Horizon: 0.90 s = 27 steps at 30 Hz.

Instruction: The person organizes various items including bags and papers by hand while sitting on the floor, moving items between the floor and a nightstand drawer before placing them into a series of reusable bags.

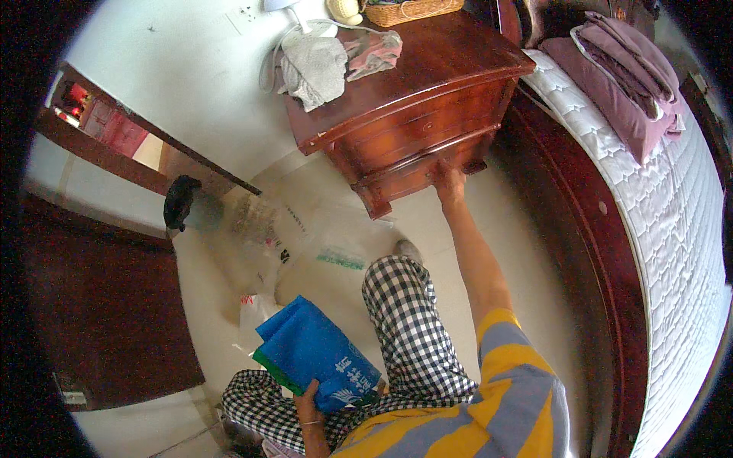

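My left hand (309, 403) holds a folded blue fabric bag (318, 355) with green edging and white printing, over my lap. My right arm reaches forward, and my right hand (448, 178) is at the lower drawer front of a reddish-brown wooden nightstand (424, 129). The fingers meet the drawer's lower part; whether they grip a handle or its edge is not clear. The drawers look closed. On the nightstand top lie a grey cloth (315, 68) and a pink and grey cloth (375, 54).
Clear plastic bags (338, 240) and a white bag (255, 315) lie on the tiled floor at left. A bed with a white quilted mattress (658, 229) and folded mauve bedding (624, 86) stands at right. A wicker basket (412, 10) and a lamp base (309, 28) are on the nightstand.
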### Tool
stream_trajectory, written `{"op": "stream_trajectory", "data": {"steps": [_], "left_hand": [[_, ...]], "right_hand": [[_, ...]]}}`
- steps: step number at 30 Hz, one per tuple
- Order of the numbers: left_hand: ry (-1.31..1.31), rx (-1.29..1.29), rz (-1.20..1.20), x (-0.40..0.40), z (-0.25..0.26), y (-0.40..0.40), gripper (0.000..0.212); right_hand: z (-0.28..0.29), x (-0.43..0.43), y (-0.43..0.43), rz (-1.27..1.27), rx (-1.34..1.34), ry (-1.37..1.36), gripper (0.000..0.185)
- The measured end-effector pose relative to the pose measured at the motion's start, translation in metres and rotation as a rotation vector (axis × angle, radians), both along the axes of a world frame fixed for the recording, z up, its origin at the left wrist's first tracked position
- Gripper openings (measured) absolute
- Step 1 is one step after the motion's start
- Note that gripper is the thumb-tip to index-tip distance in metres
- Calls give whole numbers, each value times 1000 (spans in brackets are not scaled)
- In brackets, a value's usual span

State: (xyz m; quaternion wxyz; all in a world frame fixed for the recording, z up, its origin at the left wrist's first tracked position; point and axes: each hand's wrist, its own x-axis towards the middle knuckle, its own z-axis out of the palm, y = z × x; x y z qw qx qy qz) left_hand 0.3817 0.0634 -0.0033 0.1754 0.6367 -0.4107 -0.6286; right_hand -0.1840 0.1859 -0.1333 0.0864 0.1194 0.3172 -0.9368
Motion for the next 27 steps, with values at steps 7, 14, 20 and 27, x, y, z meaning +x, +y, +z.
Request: {"op": "stream_trajectory", "data": {"steps": [7, 14, 20, 27], "left_hand": [[-32, 109, 157, 40, -35, -8, 65], [-53, 190, 173, 48, -31, -14, 66], [-201, 134, 117, 26, -36, -21, 63], [-253, 85, 7, -5, -15, -21, 66]], "right_hand": [[-55, 23, -4, 102, 93, -274, 17], [-63, 3, -43, 154, 168, -367, 17], [-135, -26, -26, 36, -12, -381, 8], [-128, -13, -29, 85, -257, -213, 15]]}}
